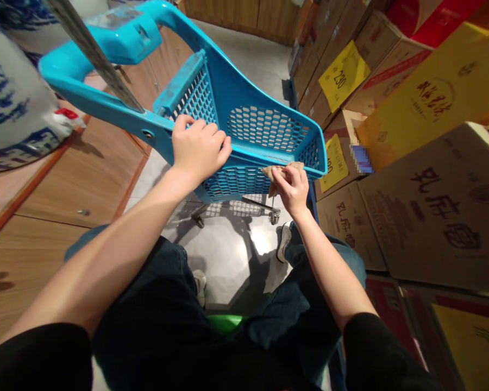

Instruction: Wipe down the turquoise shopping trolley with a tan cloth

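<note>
In front of me stands a blue plastic shopping cart [255, 92] with lattice sides and a looped handle. My left hand [199, 144] grips the near rim of its basket, fingers curled over the edge. Further right along the same rim, my right hand [291, 187] pinches a crumpled beige cloth [272, 172] against the top edge near the front corner. Part of the cloth hangs down outside the basket, and the rest is hidden by my fingers.
Stacked cardboard boxes [432, 206] with yellow price cards [344, 76] line the right. Wooden cabinets [65, 190] bearing large blue-and-white jars [12, 98] stand left. A metal pole [98, 54] slants across the cart handle. A green seat edge [225, 323] shows between my legs.
</note>
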`<state>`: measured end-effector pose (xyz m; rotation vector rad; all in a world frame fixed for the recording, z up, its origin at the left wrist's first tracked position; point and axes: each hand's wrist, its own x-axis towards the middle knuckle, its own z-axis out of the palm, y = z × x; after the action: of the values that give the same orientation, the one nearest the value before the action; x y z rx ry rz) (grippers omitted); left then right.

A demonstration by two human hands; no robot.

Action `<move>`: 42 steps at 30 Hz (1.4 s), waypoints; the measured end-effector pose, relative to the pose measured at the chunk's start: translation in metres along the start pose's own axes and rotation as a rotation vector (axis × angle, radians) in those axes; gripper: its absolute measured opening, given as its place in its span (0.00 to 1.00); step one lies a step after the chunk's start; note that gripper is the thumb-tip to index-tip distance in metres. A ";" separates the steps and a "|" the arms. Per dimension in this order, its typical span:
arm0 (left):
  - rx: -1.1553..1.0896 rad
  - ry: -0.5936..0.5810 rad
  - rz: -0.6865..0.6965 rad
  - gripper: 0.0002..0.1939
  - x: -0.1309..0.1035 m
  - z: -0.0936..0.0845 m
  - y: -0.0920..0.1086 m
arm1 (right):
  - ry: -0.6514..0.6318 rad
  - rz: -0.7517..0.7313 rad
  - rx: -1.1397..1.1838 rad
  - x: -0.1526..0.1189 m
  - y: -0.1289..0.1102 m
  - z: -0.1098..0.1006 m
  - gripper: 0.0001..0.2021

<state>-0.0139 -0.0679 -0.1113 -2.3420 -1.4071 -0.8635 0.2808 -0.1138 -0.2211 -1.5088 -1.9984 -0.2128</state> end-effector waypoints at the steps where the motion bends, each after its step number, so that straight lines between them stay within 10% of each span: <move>1: -0.006 0.032 0.019 0.18 -0.001 0.002 -0.001 | -0.026 -0.007 0.002 -0.003 0.004 0.004 0.17; 8: 0.001 -0.015 -0.024 0.20 0.003 0.004 0.001 | -0.171 -0.096 0.034 -0.026 0.021 0.020 0.16; 15: -0.049 -0.138 -0.055 0.16 0.004 0.009 -0.004 | 0.081 0.016 0.077 -0.025 0.037 0.001 0.17; 20: -0.043 -0.090 -0.068 0.17 0.005 0.002 0.004 | -0.020 0.042 0.115 -0.030 0.033 0.002 0.15; 28: 0.021 -0.207 0.200 0.20 0.002 0.026 0.062 | 0.479 -0.017 0.125 0.007 0.062 -0.044 0.17; 34: -0.041 -0.243 0.250 0.25 -0.003 0.045 0.093 | 0.249 0.203 0.243 0.028 0.065 -0.038 0.20; 42: -0.069 -0.317 0.256 0.21 -0.003 0.049 0.077 | 0.100 0.254 0.208 0.024 0.034 -0.046 0.09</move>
<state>0.0698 -0.0822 -0.1464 -2.7282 -1.1588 -0.4937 0.3258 -0.1045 -0.1789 -1.5662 -1.6757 0.0247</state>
